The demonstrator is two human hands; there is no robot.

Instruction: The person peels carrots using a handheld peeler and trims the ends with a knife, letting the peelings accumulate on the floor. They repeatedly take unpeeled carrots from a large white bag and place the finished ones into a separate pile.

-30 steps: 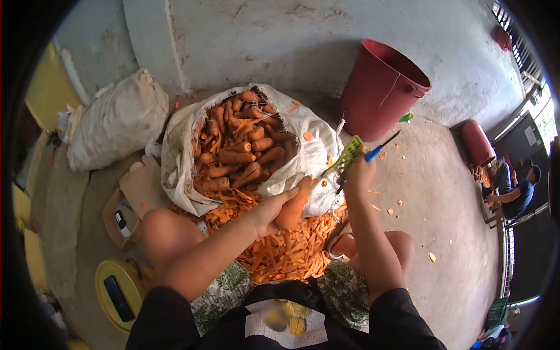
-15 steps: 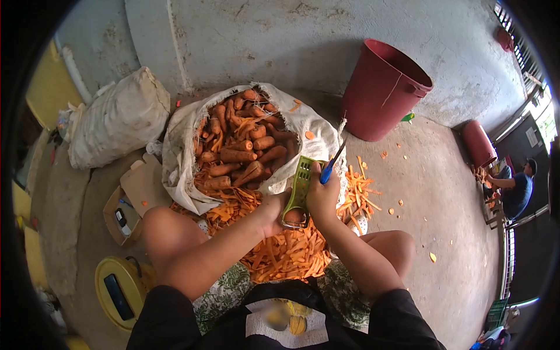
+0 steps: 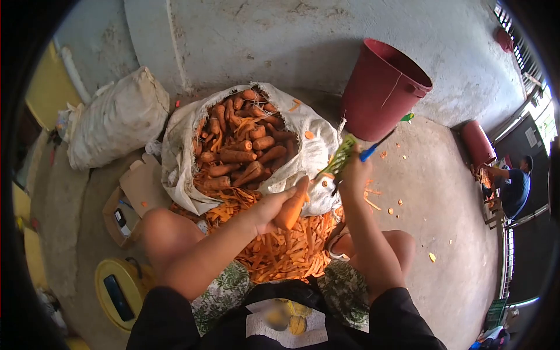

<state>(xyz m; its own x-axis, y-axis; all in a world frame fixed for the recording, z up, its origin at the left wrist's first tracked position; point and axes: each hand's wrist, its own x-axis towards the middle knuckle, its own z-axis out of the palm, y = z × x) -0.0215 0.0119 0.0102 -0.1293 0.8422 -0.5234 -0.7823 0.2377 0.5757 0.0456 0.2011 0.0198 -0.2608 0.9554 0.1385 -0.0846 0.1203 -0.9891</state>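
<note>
My left hand (image 3: 271, 211) is closed around a carrot (image 3: 290, 209), its narrow end pointing up and away from me. To its right, my right hand (image 3: 354, 178) is closed on a green peeler (image 3: 341, 156) with a perforated handle, slightly blurred and apart from the carrot. The same hand also holds a knife by its blue handle (image 3: 368, 153), its blade pointing up and right. Below both hands lies a heap of carrot peelings (image 3: 289, 251) between my legs. In front, an open white sack (image 3: 176, 163) holds many carrots (image 3: 239, 154).
A tall red bin (image 3: 379, 93) stands by the wall at the back right. A full white sack (image 3: 119, 119) leans at the left. Nearby are an open cardboard box (image 3: 143, 181) and a yellow bucket (image 3: 105, 274) with a phone (image 3: 118, 297). Another person (image 3: 516, 189) sits far right.
My right hand has moved up and right with the peeler and knife, away from the left hand. The carrot in my left hand is now in plain view, tilted upward.
</note>
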